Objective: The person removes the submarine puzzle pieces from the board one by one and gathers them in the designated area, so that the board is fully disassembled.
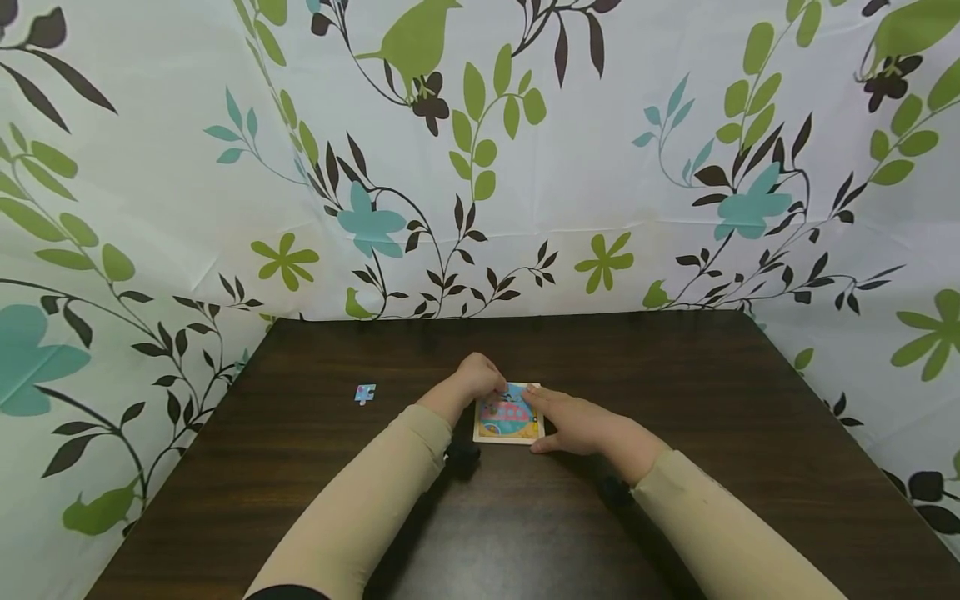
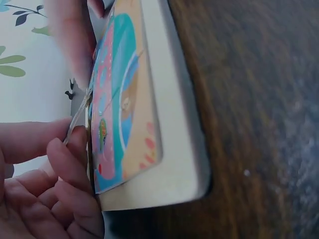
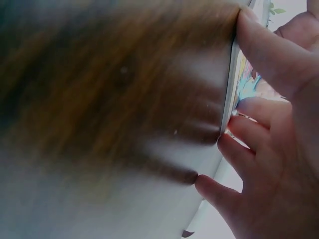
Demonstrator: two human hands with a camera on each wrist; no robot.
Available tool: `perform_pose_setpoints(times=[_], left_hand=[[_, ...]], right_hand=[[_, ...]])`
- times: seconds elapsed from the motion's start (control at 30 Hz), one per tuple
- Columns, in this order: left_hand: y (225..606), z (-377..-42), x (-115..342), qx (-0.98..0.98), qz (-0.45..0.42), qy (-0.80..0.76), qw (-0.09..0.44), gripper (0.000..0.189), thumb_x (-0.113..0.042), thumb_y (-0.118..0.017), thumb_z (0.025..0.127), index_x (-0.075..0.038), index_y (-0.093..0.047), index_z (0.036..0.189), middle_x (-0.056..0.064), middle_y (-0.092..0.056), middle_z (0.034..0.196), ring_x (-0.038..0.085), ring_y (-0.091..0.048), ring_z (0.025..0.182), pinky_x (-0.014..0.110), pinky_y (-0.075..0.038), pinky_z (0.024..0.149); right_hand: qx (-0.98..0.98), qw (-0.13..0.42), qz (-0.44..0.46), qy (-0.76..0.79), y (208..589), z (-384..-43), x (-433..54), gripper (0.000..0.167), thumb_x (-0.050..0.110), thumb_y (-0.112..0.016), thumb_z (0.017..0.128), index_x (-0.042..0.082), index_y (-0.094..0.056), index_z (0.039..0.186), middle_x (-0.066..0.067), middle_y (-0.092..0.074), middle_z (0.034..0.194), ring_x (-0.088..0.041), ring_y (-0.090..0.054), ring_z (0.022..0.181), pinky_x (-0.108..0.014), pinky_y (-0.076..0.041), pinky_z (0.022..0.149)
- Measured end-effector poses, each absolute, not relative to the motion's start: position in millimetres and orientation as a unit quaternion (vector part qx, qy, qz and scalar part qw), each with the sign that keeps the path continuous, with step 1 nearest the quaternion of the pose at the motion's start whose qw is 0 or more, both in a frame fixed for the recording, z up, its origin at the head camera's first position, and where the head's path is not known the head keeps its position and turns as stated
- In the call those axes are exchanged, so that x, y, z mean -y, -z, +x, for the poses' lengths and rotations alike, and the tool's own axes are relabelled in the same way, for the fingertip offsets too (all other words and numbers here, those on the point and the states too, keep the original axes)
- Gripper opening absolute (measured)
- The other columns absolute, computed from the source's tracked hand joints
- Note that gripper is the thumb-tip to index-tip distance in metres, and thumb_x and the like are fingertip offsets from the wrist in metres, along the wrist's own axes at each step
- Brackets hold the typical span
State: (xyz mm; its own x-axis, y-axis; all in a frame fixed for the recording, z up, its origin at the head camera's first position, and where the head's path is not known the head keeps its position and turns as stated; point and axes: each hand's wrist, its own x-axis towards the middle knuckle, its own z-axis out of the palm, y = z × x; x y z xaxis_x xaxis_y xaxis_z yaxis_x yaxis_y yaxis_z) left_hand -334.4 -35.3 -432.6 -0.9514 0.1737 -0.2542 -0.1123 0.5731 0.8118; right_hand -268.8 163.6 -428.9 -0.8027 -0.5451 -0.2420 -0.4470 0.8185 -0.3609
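Note:
A small square jigsaw puzzle (image 1: 510, 417) with a pale wooden border lies on the table, its picture pink, teal and yellow. At its upper left corner my left hand (image 1: 480, 379) pinches a thin puzzle piece (image 2: 78, 115), seen edge-on in the left wrist view and tilted against the puzzle. My right hand (image 1: 581, 423) rests along the right side of the board with fairly straight fingers; the thumb touches near the lower right corner, and a fingertip lies on the picture's top right. In the right wrist view several fingertips (image 3: 207, 184) touch the tabletop beside the border.
A loose blue puzzle piece (image 1: 364, 393) lies on the dark wooden table (image 1: 322, 500), left of the puzzle. Behind the table's far edge hangs a white cloth (image 1: 525, 208) printed with leaves, birds and flowers.

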Motion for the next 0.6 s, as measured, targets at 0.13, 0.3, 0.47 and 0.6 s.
perform_pose_setpoints(times=[0.13, 0.3, 0.47, 0.6], left_hand=[[431.6, -333.5, 34.0, -0.882, 0.021, -0.444, 0.157, 0.006, -0.002, -0.073, 0.081, 0.003, -0.073, 0.078, 0.003, -0.060, 0.058, 0.011, -0.052, 0.053, 0.023, -0.042, 0.052], [431.5, -332.9, 33.0, -0.880, 0.021, -0.445, 0.161, 0.007, -0.002, -0.071, 0.083, 0.003, -0.072, 0.078, 0.004, -0.062, 0.057, 0.010, -0.056, 0.050, 0.022, -0.042, 0.051], [433.5, -334.0, 32.0, -0.866, 0.017, -0.472, 0.168, 0.007, 0.001, -0.068, 0.083, 0.006, -0.072, 0.081, 0.004, -0.059, 0.055, 0.009, -0.054, 0.047, 0.022, -0.042, 0.049], [434.5, -335.0, 32.3, -0.855, 0.014, -0.491, 0.170, 0.008, 0.002, -0.067, 0.083, 0.008, -0.072, 0.084, 0.004, -0.059, 0.056, 0.009, -0.053, 0.047, 0.023, -0.045, 0.050]], right_hand=[[-0.938, 0.168, -0.258, 0.161, 429.6, -269.2, -165.7, 0.094, 0.044, -0.075, 0.086, 0.006, -0.025, 0.156, -0.014, -0.026, 0.159, -0.029, -0.028, 0.143, -0.047, -0.029, 0.111], [-0.934, 0.163, -0.272, 0.162, 429.3, -269.0, -166.8, 0.093, 0.043, -0.075, 0.086, 0.003, -0.026, 0.155, -0.014, -0.026, 0.159, -0.030, -0.025, 0.144, -0.047, -0.026, 0.112], [-0.932, 0.164, -0.277, 0.168, 428.5, -268.1, -166.6, 0.090, 0.041, -0.075, 0.086, 0.003, -0.029, 0.154, -0.015, -0.025, 0.159, -0.030, -0.024, 0.144, -0.048, -0.026, 0.112], [-0.934, 0.164, -0.271, 0.165, 427.9, -267.7, -166.2, 0.090, 0.042, -0.075, 0.086, 0.004, -0.030, 0.154, -0.015, -0.024, 0.159, -0.030, -0.025, 0.144, -0.048, -0.027, 0.112]])
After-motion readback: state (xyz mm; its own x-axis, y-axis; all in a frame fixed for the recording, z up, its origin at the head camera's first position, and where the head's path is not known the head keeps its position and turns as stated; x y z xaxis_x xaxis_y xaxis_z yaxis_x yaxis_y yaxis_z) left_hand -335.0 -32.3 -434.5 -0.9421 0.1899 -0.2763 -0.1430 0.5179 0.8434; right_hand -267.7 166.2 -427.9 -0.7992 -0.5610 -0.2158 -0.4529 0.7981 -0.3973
